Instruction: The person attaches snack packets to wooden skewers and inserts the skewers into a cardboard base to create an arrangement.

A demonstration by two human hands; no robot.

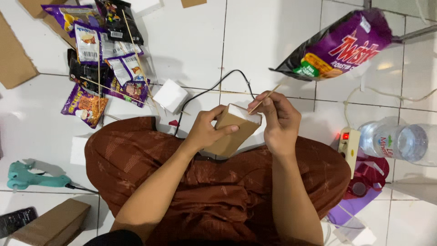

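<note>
My left hand [207, 130] grips a small brown cardboard box [230, 134] with white foam at its top, held over my lap. My right hand [278, 120] pinches a thin wooden skewer [266, 98] whose lower end meets the foam at the box's top edge. On the skewer's upper end sits a purple snack bag [339, 45], raised above the floor to the upper right.
Several snack packets on skewers [102, 59] lie at upper left beside a white foam block [170, 95]. A teal glue gun [27, 177] and cardboard pieces [54, 223] lie at left. At right are a power strip [348, 143] and a water bottle [398, 141].
</note>
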